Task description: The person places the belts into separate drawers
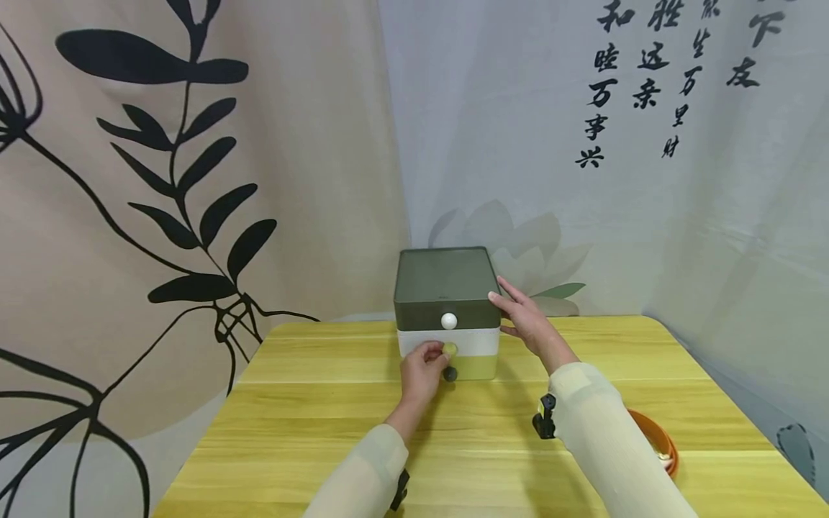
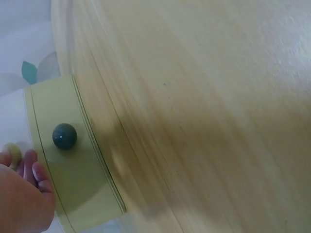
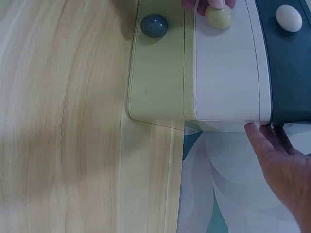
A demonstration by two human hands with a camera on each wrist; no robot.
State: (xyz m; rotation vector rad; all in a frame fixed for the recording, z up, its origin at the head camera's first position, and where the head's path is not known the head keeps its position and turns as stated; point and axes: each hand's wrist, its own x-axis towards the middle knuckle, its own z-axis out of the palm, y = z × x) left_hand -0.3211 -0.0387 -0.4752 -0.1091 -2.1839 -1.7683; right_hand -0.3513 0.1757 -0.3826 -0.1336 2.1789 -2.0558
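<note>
A small three-tier drawer box (image 1: 447, 277) stands at the table's far edge, with a dark green top tier, a white middle and a yellow-green bottom. Each tier bears a round knob: white (image 1: 449, 321) on top, yellow (image 3: 218, 17) in the middle, dark (image 2: 64, 136) at the bottom. My left hand (image 1: 423, 370) pinches the yellow knob of the white drawer (image 3: 226, 73) between thumb and fingers. Against the box's right side rests my right hand (image 1: 527, 320), its fingers extended and its thumb near the top front corner. All the drawers look closed.
An orange bowl (image 1: 670, 460) with pale items inside sits at the right, partly hidden by my right sleeve (image 1: 609, 424). Behind the wooden table (image 1: 311, 424) hangs a printed cloth (image 1: 311, 180), close to the back of the box.
</note>
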